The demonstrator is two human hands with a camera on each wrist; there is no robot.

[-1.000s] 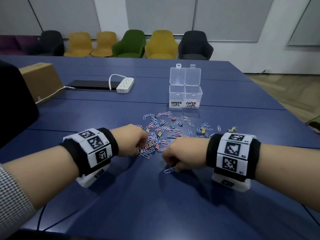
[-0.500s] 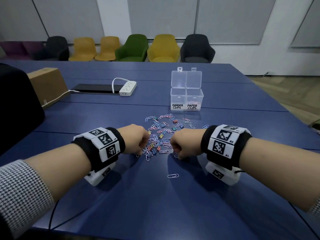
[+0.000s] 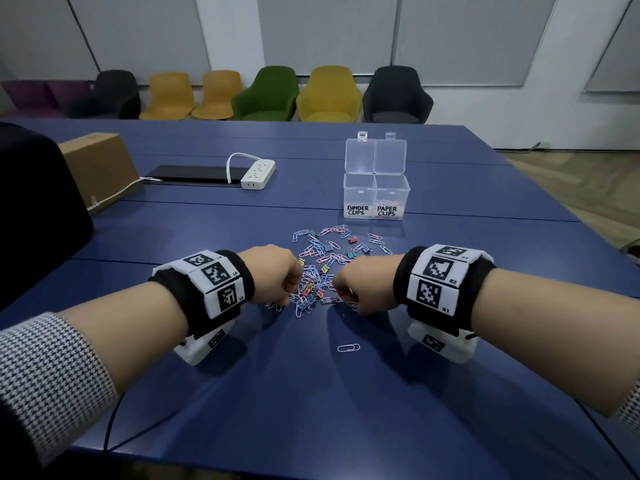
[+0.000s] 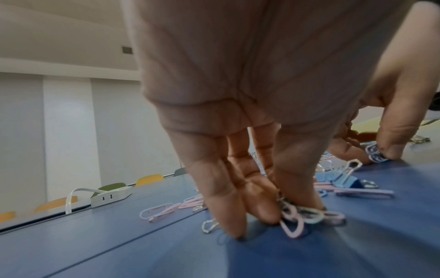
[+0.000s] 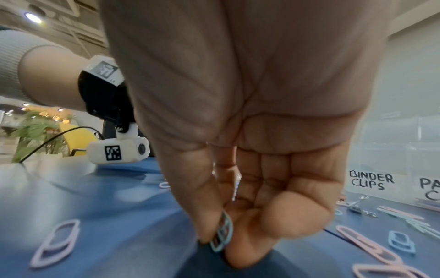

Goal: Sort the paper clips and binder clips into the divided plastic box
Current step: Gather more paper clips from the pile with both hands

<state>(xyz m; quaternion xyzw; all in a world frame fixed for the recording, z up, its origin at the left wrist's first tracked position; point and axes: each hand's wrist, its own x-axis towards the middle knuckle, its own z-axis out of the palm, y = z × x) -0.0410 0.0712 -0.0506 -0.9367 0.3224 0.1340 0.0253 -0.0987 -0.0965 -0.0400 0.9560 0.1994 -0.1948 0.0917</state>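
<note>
A pile of pastel paper clips and small coloured binder clips (image 3: 325, 258) lies on the blue table (image 3: 311, 410). Behind it stands the clear divided box (image 3: 375, 188) with both lids up, its compartments labelled BINDER CLIPS on the left and PAPER CLIPS on the right. A few paper clips lie in the right compartment. My left hand (image 3: 289, 297) is at the pile's near left edge, its fingertips bunching several paper clips (image 4: 294, 216) against the table. My right hand (image 3: 346, 299), at the near right edge, pinches a blue paper clip (image 5: 222, 235) between thumb and forefinger. A blue binder clip (image 4: 345, 182) lies beside my left fingers.
One white paper clip (image 3: 348, 348) lies alone nearer to me than the hands. A white power strip (image 3: 258, 173) and a cardboard box (image 3: 98, 168) sit at the far left, with a dark object (image 3: 34, 209) nearer. Chairs (image 3: 263, 95) line the far wall.
My right hand has moved forward from the lone white clip into the pile's near edge, leaving that clip on the table. The left hand has stayed at the pile.
</note>
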